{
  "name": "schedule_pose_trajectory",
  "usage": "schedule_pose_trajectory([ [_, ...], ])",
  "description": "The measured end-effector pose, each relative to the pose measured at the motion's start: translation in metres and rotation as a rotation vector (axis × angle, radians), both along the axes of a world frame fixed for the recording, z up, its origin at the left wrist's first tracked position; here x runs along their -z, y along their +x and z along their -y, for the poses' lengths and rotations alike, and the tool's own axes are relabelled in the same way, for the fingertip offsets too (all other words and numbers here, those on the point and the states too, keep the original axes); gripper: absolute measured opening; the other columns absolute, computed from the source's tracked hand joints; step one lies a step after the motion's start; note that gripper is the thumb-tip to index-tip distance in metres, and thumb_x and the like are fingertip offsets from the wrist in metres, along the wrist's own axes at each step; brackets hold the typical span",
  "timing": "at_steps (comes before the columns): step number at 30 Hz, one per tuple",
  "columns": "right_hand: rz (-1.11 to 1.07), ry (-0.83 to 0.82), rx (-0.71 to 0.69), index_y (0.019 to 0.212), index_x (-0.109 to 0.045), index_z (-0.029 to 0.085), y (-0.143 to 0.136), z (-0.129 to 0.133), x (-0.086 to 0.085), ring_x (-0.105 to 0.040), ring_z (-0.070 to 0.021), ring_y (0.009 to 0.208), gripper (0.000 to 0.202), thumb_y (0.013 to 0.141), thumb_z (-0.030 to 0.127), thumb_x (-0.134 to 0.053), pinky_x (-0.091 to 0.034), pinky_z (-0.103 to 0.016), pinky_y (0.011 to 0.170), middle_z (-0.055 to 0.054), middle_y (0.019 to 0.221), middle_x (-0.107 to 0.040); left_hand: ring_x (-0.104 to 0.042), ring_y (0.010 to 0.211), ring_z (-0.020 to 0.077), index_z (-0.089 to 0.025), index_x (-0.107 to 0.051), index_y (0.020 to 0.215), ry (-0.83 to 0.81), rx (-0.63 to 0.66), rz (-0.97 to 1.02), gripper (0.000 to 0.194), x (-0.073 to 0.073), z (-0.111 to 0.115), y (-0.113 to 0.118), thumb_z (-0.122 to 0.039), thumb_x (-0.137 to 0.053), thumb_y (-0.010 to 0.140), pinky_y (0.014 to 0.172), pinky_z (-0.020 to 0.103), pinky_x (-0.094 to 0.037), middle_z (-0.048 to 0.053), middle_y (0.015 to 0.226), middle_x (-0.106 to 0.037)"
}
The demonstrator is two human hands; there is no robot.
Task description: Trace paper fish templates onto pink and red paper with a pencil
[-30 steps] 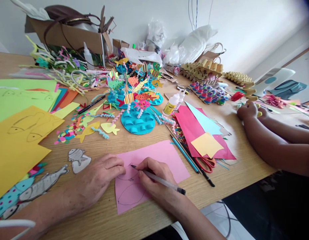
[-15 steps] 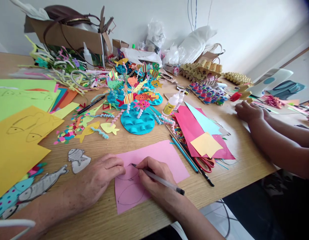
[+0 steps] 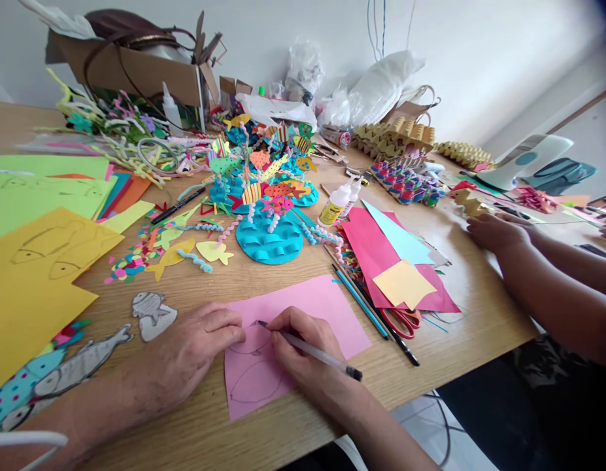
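A pink paper sheet (image 3: 327, 307) lies on the table, with fish-like outlines drawn in dark line on its left part. My right hand (image 3: 307, 347) rests on it, closed round a clear pen (image 3: 327, 356) with a black cap end; the tip touches the upper outline. At the sheet's left edge my left hand (image 3: 195, 347) lies with bent fingers pressed together, its fingertips on the paper. I cannot make out anything held in it. Grey paper fish cut-outs (image 3: 153, 317) lie left of that hand.
Yellow sheets (image 3: 42, 314) lie left. Blue discs (image 3: 268, 239) with paper fish stand mid-table, near glue bottles (image 3: 335, 206). Brushes (image 3: 364, 304), red scissors (image 3: 403, 322) and red paper (image 3: 366, 248) lie right. Another person's hands (image 3: 501, 232) are at the far right.
The other person's hands at the right have shifted slightly downward and away from the red piece. My own hands and the pen look almost unmoved.
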State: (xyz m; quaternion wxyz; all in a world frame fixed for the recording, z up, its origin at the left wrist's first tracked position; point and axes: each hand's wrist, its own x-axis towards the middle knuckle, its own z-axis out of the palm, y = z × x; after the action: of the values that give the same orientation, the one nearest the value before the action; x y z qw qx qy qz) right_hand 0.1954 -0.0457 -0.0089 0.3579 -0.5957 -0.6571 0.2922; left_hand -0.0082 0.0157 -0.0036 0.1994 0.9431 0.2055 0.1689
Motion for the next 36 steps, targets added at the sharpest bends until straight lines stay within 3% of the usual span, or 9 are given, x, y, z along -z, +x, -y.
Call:
schedule_pose_trajectory([
  [23,0.020,-0.012,-0.017,0.074,-0.059,0.019,0.0001,0.0002,-0.0042,-0.054,-0.0106,0.054,0.018,0.068,0.009,-0.046,-0.042,-0.019,0.053,0.001,0.065,-0.065,-0.056,0.095,0.0186,-0.018,-0.061,0.098,-0.012,0.004,-0.016,0.042,-0.0029,-0.0007,0.0022,0.002,-0.030,0.079,0.082,0.029,-0.047,0.004,0.100,-0.064],
  [36,0.011,-0.012,0.005,0.074,-0.059,0.019,-0.0009,0.0000,-0.0031,-0.052,-0.0101,0.052,0.019,0.068,0.008,-0.046,-0.041,-0.019,0.052,0.002,0.063,-0.063,-0.054,0.097,0.0184,-0.020,-0.060,0.100,-0.052,0.001,0.005,0.043,0.0026,-0.0006,-0.0004,0.002,-0.031,0.078,0.084,0.029,-0.046,0.003,0.102,-0.063],
])
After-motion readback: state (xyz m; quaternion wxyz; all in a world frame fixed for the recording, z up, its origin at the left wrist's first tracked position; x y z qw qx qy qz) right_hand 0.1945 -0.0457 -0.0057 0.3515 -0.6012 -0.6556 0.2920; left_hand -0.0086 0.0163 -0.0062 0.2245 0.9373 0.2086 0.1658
